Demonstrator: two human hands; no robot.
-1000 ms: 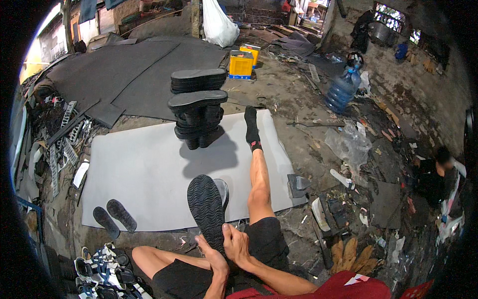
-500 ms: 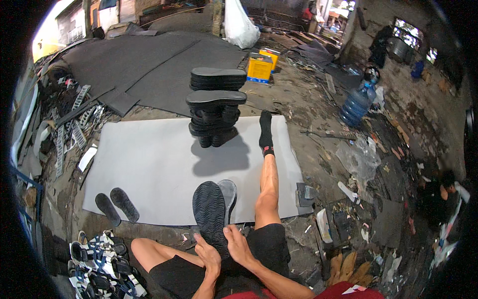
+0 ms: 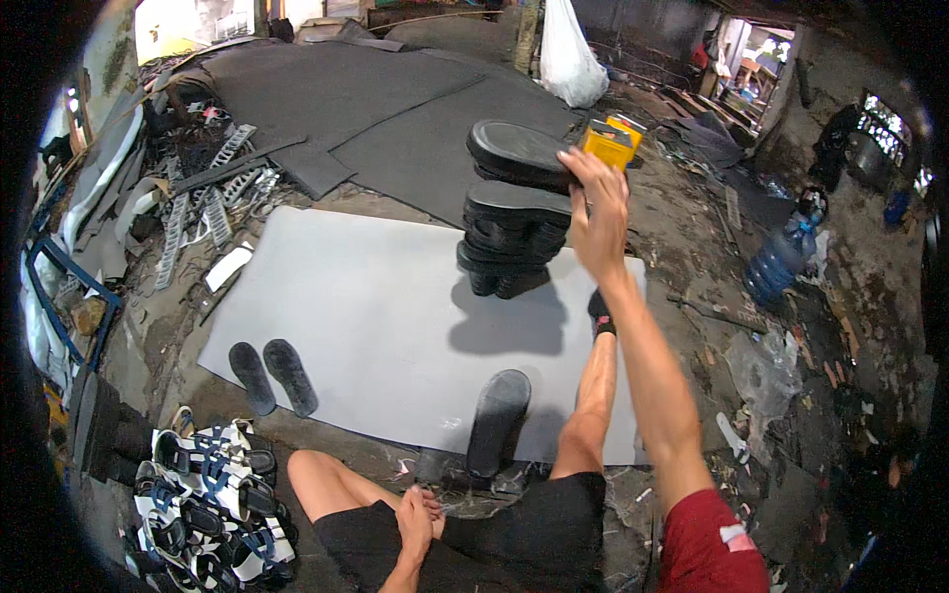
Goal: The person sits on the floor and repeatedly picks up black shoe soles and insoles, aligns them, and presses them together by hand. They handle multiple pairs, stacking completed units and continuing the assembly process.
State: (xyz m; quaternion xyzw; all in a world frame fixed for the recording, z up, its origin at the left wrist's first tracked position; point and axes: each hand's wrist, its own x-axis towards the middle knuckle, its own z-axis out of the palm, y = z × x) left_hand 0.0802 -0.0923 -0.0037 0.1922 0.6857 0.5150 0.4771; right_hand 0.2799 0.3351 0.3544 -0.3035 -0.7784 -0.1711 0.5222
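My right hand [image 3: 600, 212] reaches out to a tall stack of black shoe soles [image 3: 509, 232]. Its fingers close round the right end of the top sole [image 3: 519, 150], which tilts toward me. My left hand [image 3: 419, 514] rests by my bent left knee, its fingers curled in, and no object shows in it. A single dark sole [image 3: 497, 420] lies on the near edge of the pale grey sheet [image 3: 366, 287], in front of my lap. Two more dark soles [image 3: 287, 378] lie side by side at the sheet's left corner.
Strapped sandals [image 3: 213, 504] lie heaped at my lower left. Behind the stack are yellow boxes [image 3: 611, 143] and large dark foam sheets [image 3: 395, 119]. A blue water bottle [image 3: 781, 262] stands at the right among scraps. My outstretched leg [image 3: 593, 385] crosses the sheet's right side.
Both hands were on a treaded black sole over my lap. My right hand has gone forward to the stack's top; my left has dropped toward my knee. The view has turned left.
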